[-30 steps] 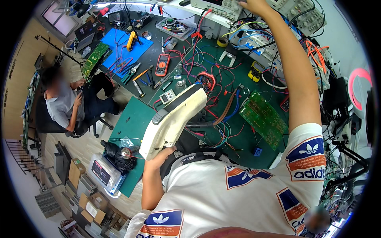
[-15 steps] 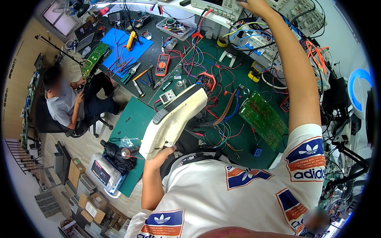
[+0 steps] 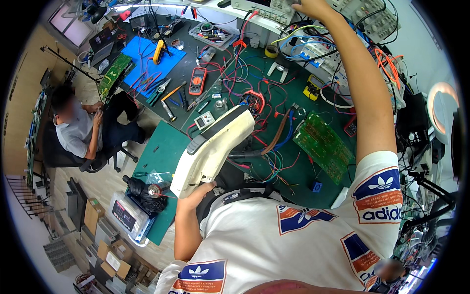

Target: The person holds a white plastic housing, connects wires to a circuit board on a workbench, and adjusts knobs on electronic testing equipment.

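My left hand [image 3: 193, 197] is wrapped around the lower end of a cream-coloured, gun-shaped handheld device [image 3: 215, 149]. A black strip and a grey button run along its top side, and it tilts up to the right over the bench. My right arm stretches far up to the back shelf. There my right hand [image 3: 311, 9] is at the right end of a bench power supply [image 3: 262, 11], with a fingertip against its front. The upper edge of the picture cuts off most of its fingers. Tangled test leads and a red ring-shaped part [image 3: 254, 101] lie beyond the device.
A green circuit board [image 3: 323, 147], a red multimeter [image 3: 198, 81] and a yellow meter [image 3: 313, 88] lie on the bench. A small white tester [image 3: 204, 120] sits beside the device. A black bag [image 3: 147, 193] is at the left corner. A co-worker [image 3: 81, 122] sits at left holding something small.
My view has shifted slightly. Both my hands keep their places, the left still around the device. The co-worker's hands have come closer together. The ring lamp at right changed from blue to pale.
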Available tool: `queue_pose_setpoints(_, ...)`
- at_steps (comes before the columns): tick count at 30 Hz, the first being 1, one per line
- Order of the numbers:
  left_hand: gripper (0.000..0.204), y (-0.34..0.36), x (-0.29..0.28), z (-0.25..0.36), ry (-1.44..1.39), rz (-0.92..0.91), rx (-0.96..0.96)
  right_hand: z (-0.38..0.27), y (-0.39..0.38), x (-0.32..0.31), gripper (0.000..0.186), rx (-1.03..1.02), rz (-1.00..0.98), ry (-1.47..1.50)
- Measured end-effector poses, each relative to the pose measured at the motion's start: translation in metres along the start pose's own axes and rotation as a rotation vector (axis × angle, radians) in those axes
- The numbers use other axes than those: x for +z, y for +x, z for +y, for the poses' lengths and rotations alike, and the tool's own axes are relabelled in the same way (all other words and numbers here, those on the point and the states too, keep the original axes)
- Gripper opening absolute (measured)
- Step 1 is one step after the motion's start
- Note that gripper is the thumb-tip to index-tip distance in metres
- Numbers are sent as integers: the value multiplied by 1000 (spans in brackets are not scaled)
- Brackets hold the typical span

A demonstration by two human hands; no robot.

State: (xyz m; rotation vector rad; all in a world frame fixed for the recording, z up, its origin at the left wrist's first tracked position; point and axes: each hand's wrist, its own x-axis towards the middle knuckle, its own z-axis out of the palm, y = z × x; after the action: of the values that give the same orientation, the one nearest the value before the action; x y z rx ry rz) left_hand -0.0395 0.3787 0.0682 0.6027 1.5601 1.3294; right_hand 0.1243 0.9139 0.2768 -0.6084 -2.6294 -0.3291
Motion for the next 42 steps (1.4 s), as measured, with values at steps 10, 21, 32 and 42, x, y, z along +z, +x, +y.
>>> queue_pose_setpoints(10,50,1,-2,-2,9,-6,0,-21,-5,-6,28,-8,-118,-235)
queue_pose_setpoints(21,57,3,-1,-3,-54,-23,10,-26,-3,-3,24,-20,-160,-402)
queue_pose_setpoints(32,52,-1,1,15,-21,-57,-66,-28,0,-1,16,-46,-122,-404)
queue_pose_setpoints(42,44,1,9,7,-57,37,62,-32,0,-2,15,18,-129,-364)
